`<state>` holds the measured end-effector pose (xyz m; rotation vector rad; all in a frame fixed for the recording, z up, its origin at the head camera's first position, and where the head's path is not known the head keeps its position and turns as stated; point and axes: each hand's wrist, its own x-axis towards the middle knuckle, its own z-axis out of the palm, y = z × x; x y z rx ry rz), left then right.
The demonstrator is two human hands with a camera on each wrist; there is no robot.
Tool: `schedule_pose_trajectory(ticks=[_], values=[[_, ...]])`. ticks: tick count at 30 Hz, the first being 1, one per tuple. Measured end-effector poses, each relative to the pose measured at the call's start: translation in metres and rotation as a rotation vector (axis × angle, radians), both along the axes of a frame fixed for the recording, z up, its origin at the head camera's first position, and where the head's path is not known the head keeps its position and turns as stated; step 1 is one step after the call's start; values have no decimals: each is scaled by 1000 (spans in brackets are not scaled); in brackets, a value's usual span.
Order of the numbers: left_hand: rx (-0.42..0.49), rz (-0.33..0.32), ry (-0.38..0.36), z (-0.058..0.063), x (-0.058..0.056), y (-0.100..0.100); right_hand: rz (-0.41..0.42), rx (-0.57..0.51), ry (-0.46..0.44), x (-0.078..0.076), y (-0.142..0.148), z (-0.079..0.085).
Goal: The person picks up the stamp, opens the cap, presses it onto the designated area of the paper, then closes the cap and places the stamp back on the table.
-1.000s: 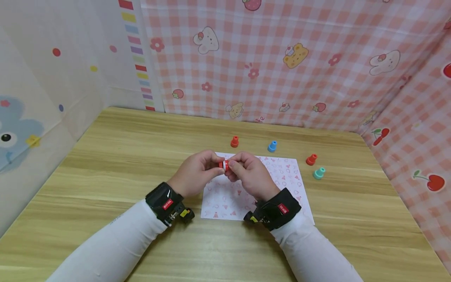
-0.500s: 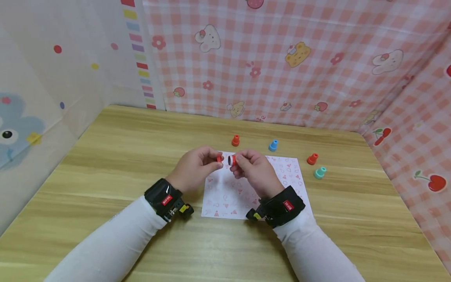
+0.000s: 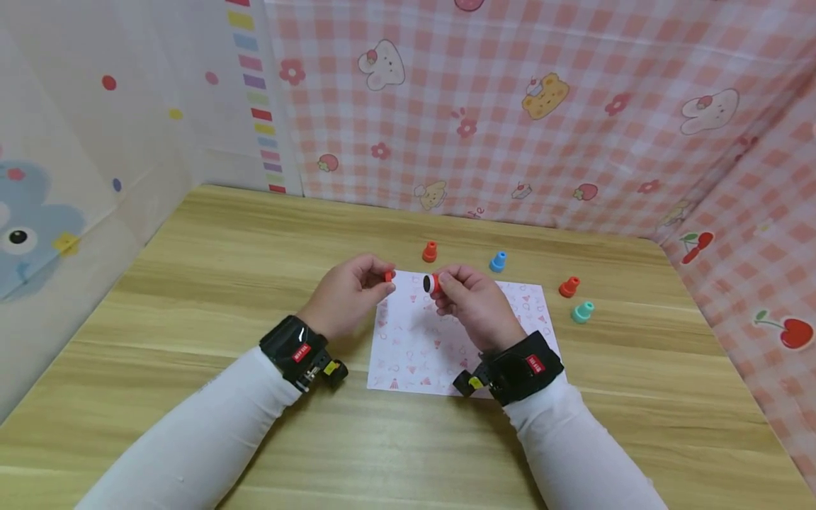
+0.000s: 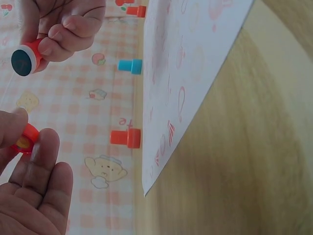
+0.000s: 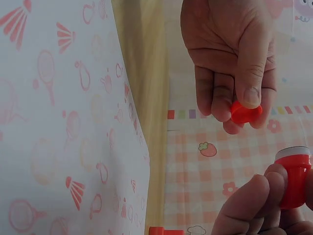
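My left hand point(image 3: 344, 297) pinches a small red cap point(image 5: 244, 114) between thumb and fingers, its hollow side showing in the right wrist view. To the right of it, my right hand point(image 3: 479, 306) grips a red toy stamp point(image 5: 295, 181) with a white collar. The stamp's dark round face point(image 4: 22, 61) is bare and turned towards the left hand. A gap separates cap and stamp, and both are held above a white sheet of paper point(image 3: 408, 361). Pink and red prints of shuttlecocks and rackets cover the sheet.
Behind the paper stand a red stamp point(image 3: 430, 252) and a blue stamp point(image 3: 499, 262). Off its right edge are another red stamp point(image 3: 569, 287) and a teal one point(image 3: 583, 312). Patterned cloth point(image 3: 484, 127) hangs along the back and sides of the wooden table point(image 3: 210, 297).
The cap has come off the stamp. My left hand has drawn left with the cap, my right hand right with the stamp, and the stamp's dark face now shows.
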<state>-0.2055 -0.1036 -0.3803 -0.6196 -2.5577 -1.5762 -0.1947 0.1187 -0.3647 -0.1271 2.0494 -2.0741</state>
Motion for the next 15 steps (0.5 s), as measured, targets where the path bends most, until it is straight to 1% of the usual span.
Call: schedule_pose_trajectory(ticks=[4, 7, 15], values=[[-13, 9, 3, 1, 1, -1, -9, 23, -10, -2, 2, 2], [-19, 11, 3, 2, 1, -1, -14, 60, -32, -4, 3, 3], [-31, 6, 12, -1, -1, -1, -9, 135, -75, -12, 6, 7]])
